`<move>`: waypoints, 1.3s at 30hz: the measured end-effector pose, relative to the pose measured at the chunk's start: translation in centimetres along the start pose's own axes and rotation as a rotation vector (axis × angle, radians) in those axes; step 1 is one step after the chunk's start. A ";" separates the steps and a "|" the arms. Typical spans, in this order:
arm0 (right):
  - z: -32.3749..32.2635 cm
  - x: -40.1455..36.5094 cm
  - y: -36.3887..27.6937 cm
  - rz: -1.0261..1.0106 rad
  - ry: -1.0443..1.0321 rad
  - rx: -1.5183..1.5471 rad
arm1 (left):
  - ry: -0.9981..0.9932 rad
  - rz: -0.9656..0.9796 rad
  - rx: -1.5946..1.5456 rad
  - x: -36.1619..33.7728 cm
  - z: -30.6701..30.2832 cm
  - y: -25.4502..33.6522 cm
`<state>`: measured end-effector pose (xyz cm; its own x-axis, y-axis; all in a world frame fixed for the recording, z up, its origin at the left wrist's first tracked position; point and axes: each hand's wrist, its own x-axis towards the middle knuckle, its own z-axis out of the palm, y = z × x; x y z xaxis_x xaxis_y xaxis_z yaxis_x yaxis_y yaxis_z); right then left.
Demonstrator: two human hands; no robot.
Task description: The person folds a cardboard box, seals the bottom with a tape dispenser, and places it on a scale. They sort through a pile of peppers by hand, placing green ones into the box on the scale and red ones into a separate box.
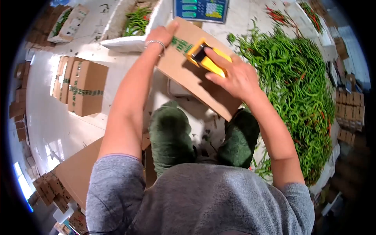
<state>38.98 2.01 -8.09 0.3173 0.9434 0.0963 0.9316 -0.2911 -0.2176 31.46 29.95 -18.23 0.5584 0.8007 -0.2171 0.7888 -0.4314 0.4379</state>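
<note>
A brown cardboard box (182,68) lies slanted in front of my knees, with green-printed tape (181,45) at its far end. My left hand (161,36) grips that far left corner, its fingers partly hidden by the edge. In my right hand (239,76) is a yellow tape dispenser (216,64), held over the top of the box. The index finger lies along the dispenser's side and the thumb is underneath. The dispenser's dark front end points toward the taped part and casts a shadow on the cardboard.
A big heap of green chili peppers (293,94) spreads on the right, with a few red ones. A digital scale (201,9) and a white foam box (156,23) stand ahead. Taped cartons (88,86) are on the left; an open cardboard flap (76,170) lies near my left elbow.
</note>
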 end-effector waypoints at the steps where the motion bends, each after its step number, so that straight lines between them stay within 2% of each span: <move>1: -0.2 0.4 0.0 0.019 -0.025 0.060 | -0.047 -0.015 -0.026 -0.1 -0.5 0.4; 2: -0.5 0.8 -0.3 0.061 -0.092 0.111 | -0.007 -0.008 0.003 0.9 -0.1 -0.3; 4: -0.8 0.8 -0.6 0.024 -0.135 0.163 | 0.030 0.002 0.022 2.1 0.4 -1.2; 10: -1.8 -2.6 0.4 0.023 -0.125 0.143 | -0.030 -0.021 -0.012 1.5 0.0 -0.9; 11: -2.7 -4.4 0.7 0.064 -0.174 0.134 | 0.025 0.020 0.017 2.3 0.5 -1.5; 12: -2.3 -6.8 1.9 0.030 -0.075 0.173 | 0.028 0.014 0.035 2.3 0.7 -1.7; 13: -4.6 -8.6 1.9 0.192 -0.283 0.180 | 0.033 0.011 0.055 2.3 0.5 -1.6; 14: -5.0 -10.9 2.8 0.224 -0.311 0.158 | 0.035 0.011 0.074 2.4 0.5 -1.3; 17: -4.6 -17.7 5.8 0.291 -0.280 0.084 | 0.014 0.067 0.089 2.4 0.2 -1.0; 21: -2.4 -21.4 7.5 0.326 -0.262 0.083 | 0.031 0.057 0.070 2.1 0.3 -1.0; 24: 1.4 -23.2 9.4 0.260 -0.166 0.135 | 0.056 0.049 0.049 1.5 0.0 -0.5; 28: 6.3 -26.3 11.9 0.359 -0.399 0.049 | 0.082 0.039 0.011 1.2 0.2 -0.1; 29: 7.6 -27.1 12.6 0.351 -0.377 0.045 | 0.053 0.028 0.007 1.6 0.2 -0.2; 35: 9.9 -24.7 13.4 0.325 -0.463 0.109 | 0.065 0.001 0.061 1.6 0.1 -0.2; 37: 12.2 -21.7 13.7 0.243 -0.385 0.125 | 0.058 -0.008 0.061 1.6 0.3 -0.3; 39: 13.2 -15.6 12.7 0.161 -0.423 -0.009 | 0.082 0.001 0.078 2.2 0.5 -0.4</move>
<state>43.56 -14.31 -25.14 0.3600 0.8673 -0.3439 0.8784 -0.4393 -0.1884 32.48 31.72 -19.32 0.5387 0.8303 -0.1429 0.8077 -0.4608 0.3677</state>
